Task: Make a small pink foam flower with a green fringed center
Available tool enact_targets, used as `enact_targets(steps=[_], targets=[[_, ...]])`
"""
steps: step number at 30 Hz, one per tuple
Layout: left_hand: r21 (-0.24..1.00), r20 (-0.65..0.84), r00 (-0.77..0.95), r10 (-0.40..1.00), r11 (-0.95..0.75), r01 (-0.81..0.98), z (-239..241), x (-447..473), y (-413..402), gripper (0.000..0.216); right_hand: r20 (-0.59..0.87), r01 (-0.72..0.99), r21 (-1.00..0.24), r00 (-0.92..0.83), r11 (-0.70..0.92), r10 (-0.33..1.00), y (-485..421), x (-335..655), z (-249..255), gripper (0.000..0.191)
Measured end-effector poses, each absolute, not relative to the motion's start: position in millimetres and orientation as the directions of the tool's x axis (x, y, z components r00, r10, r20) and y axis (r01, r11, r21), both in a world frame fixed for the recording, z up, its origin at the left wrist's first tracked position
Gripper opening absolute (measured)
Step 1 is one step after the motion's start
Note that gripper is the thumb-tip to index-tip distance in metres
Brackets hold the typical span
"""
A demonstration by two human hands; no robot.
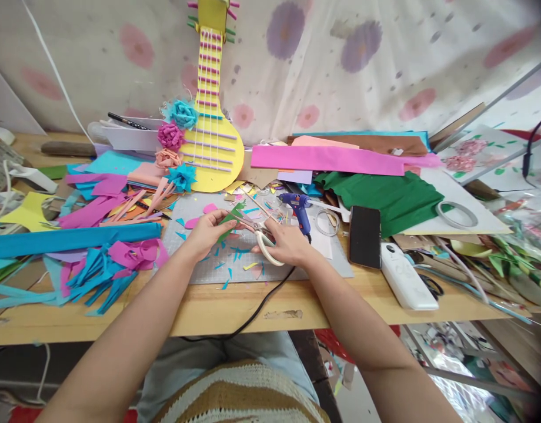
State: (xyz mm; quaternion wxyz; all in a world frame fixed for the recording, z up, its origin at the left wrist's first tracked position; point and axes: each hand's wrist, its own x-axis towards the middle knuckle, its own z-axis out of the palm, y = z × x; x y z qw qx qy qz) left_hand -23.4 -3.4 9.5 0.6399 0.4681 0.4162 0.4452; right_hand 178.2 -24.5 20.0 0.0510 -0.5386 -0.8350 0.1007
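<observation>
Between the fingers of my left hand [207, 234] is a piece of green crepe paper [229, 225], cut into points along its top edge. My right hand [284, 242] grips a pair of scissors [265, 247] with cream handles. Their blades reach leftward to the green paper and touch or overlap it. Both hands are over a grey cutting mat [209, 271] scattered with blue, pink and yellow paper scraps. A blue glue gun [300, 210] lies just beyond my right hand.
A yellow paper guitar [217, 147] with paper flowers leans at the back. Crepe strips [98, 270] are heaped left. Green crepe paper [385, 197], a phone [364, 237], a white device [409, 279] and a tape roll [456, 215] lie right. A black cord [261, 305] crosses the front edge.
</observation>
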Motion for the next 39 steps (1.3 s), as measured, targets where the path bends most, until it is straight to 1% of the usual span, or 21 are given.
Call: enact_targets(steps=[5,12,19,26,30,36,39], targets=[[0.98,-0.087,0.257,0.963,0.128,-0.151,6.3,-23.2,-2.4,0.037,-0.042,0.887,-0.226,-0.422,0.402,0.906,-24.3,176.3,19.7,0.046],[0.981,-0.079,0.293,0.953,0.127,-0.15,4.6,-23.8,-2.3,0.037,-0.042,0.883,-0.255,-0.418,0.395,0.907,-24.2,176.6,18.4,0.045],[0.973,-0.103,0.279,0.955,0.155,-0.169,6.3,-23.5,-2.9,0.037,-0.021,0.889,-0.239,-0.406,0.39,0.914,-23.0,176.4,16.3,0.046],[0.967,-0.101,0.313,0.944,0.167,-0.192,2.9,-26.2,-1.6,0.036,0.012,0.892,-0.217,-0.404,0.397,0.915,-22.2,178.2,14.0,0.047],[0.971,-0.101,0.309,0.946,0.16,-0.175,2.8,-26.3,-1.5,0.036,-0.003,0.891,-0.22,-0.408,0.398,0.913,-22.4,180.0,15.7,0.049],[0.97,-0.113,0.251,0.961,0.162,-0.182,2.8,-24.3,-0.6,0.035,-0.091,0.888,-0.226,-0.428,0.4,0.899,-22.5,180.1,16.4,0.054],[0.97,-0.104,0.259,0.96,0.155,-0.186,1.0,-24.1,0.4,0.034,-0.081,0.89,-0.22,-0.424,0.398,0.902,-22.6,178.7,16.4,0.055]])
